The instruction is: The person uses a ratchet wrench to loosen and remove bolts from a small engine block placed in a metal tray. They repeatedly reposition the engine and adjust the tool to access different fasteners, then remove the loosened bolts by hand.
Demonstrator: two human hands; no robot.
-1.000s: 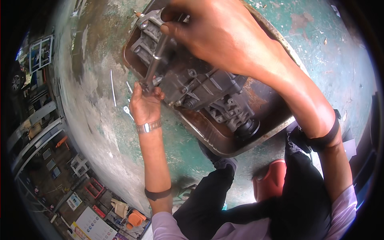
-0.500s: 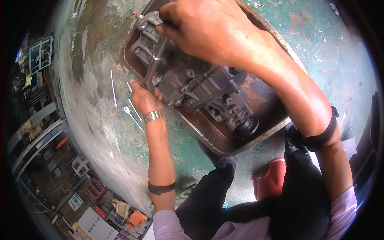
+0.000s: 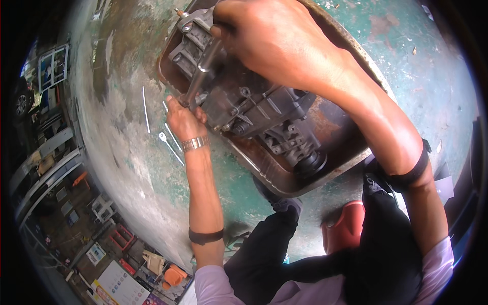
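Note:
A greasy grey gearbox [image 3: 269, 109] lies in a rusty metal tray [image 3: 264, 184] on the floor. Across its left side slants a stepped, shiny metal bar tool [image 3: 202, 71]; its exact kind is hard to make out. The upper end runs into my right hand [image 3: 269, 35], whose fingers are curled round it and partly hidden. My left hand [image 3: 184, 121], with a metal watch on the wrist, is closed round the bar's lower end by the tray's left rim. What that end meets is covered by the fingers.
Left of my left hand, a ratchet wrench [image 3: 170, 148] and a thin metal rod [image 3: 146, 109] lie on the worn green floor. A red container [image 3: 343, 227] stands between my legs. Shelving with tools and an orange object [image 3: 175, 275] fills the lower left.
The view has shifted very slightly. Both hands keep their hold on the bar, and my right hand appears a little further right. The gearbox and loose tools stay where they were.

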